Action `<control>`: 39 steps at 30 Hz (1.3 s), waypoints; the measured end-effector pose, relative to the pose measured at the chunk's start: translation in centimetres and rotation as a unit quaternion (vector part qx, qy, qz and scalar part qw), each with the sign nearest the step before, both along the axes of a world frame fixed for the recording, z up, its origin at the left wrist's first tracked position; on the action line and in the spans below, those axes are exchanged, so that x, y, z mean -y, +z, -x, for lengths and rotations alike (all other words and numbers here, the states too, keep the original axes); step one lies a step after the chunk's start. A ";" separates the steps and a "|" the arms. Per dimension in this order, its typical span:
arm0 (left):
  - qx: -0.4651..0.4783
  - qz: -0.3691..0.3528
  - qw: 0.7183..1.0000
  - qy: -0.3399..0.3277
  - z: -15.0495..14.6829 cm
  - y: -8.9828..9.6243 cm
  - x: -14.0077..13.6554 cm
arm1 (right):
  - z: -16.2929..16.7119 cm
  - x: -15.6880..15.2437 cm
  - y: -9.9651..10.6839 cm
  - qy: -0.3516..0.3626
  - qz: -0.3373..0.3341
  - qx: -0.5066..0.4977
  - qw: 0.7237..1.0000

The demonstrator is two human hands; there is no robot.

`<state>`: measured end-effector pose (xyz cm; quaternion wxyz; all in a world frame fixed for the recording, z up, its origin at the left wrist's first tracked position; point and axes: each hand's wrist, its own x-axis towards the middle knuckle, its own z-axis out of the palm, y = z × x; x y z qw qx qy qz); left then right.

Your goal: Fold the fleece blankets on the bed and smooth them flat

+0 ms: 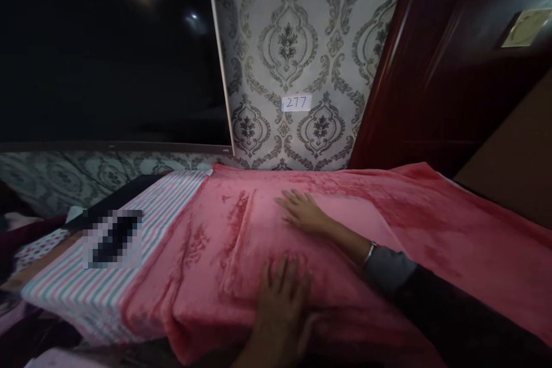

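Observation:
A pink plush cloth, folded into a flat rectangle [345, 213], lies on a larger pink plush blanket [435, 230] spread over the table. My right hand [304, 211] rests flat on the upper part of the folded cloth, fingers spread and pointing left. Closer to me, my left hand [282, 293] lies on its near edge with fingers stretched out and apart. Both palms face down, and neither hand grips anything. Some creases run through the blanket to the left of the folded piece.
A striped cloth [168, 213] covers the left end, with a dark, pixelated item [112, 240] on it. Behind stand a large black screen [112, 57], a patterned wall with a paper label "277" [296, 103], and a dark red door frame [388, 80].

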<state>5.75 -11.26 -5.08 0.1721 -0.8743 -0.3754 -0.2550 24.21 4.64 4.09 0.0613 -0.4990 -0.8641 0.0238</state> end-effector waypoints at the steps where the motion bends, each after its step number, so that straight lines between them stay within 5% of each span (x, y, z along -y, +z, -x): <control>1: 0.007 -0.006 1.000 0.012 0.4 0.1 -0.2 | 0.8 0.6 0.1 0.041 0.003 0.000 0.999; 4: 0.016 -0.012 0.998 0.057 1.2 -0.2 -0.9 | 3.0 1.6 -0.4 0.148 0.031 0.006 0.988; 7: 0.013 -0.001 0.997 0.077 1.4 -1.0 -1.2 | 4.4 0.3 -1.4 0.182 0.029 0.004 0.983; 17: 0.044 0.007 0.997 0.070 1.1 -2.0 -1.3 | 6.3 -8.4 -3.2 -0.019 0.061 -0.057 0.996; 22: 0.055 -0.009 0.996 0.066 1.0 -2.1 -1.4 | 6.4 -9.6 -3.4 -0.079 0.056 -0.064 0.993; 27: 0.045 -0.014 0.997 0.054 1.6 -1.4 -1.2 | 6.4 -8.2 -1.2 -0.089 0.062 -0.066 0.992; 29: 0.031 -0.007 0.998 0.049 1.7 -1.0 -1.1 | 6.4 -6.1 -0.4 -0.053 0.044 -0.062 0.996; 35: 0.046 0.022 0.997 0.051 1.6 -0.6 -0.7 | 6.3 1.4 -1.1 0.217 0.038 -0.016 0.975; 39: 0.048 0.029 0.997 0.055 1.4 -0.6 -0.4 | 7.0 1.6 -2.5 0.218 0.057 -0.008 0.974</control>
